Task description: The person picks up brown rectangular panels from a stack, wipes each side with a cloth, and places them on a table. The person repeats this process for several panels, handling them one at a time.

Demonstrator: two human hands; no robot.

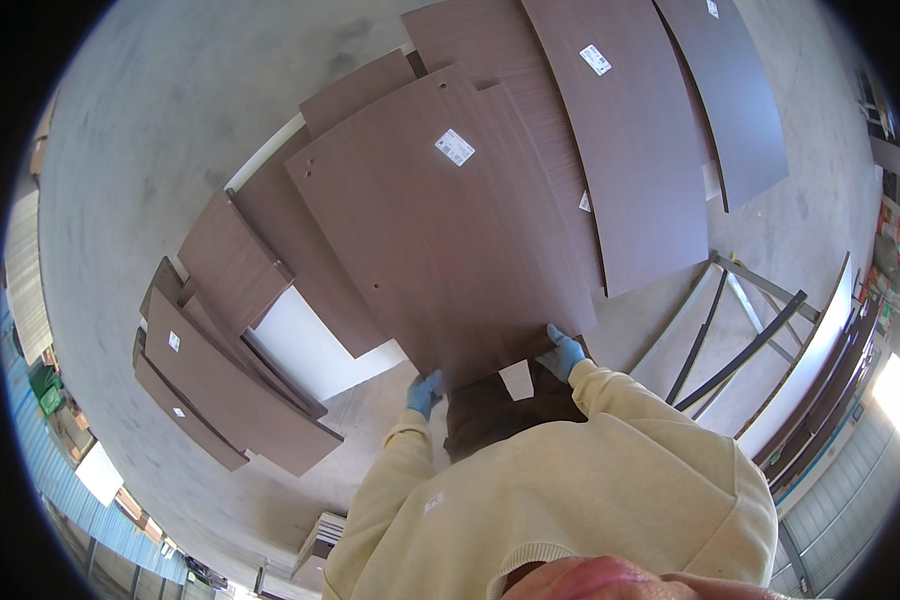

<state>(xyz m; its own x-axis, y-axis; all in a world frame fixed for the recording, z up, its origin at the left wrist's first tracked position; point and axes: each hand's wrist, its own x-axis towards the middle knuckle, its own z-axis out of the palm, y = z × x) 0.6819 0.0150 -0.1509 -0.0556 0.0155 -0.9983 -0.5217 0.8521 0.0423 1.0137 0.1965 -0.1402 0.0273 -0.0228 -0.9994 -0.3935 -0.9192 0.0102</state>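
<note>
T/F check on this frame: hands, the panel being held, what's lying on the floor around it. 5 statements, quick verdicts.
1. Both hands wear blue gloves. True: the left hand and right hand are both gloved in blue.
2. The hands grip the near edge of a large dark brown panel. True.
3. That panel bears no sticker. False: a white label sits near its far end.
4. The floor is green carpet. False: it is bare grey concrete.
5. Only one panel is in view. False: more brown panels lie around, including a stack to the person's left and long ones ahead.
</note>
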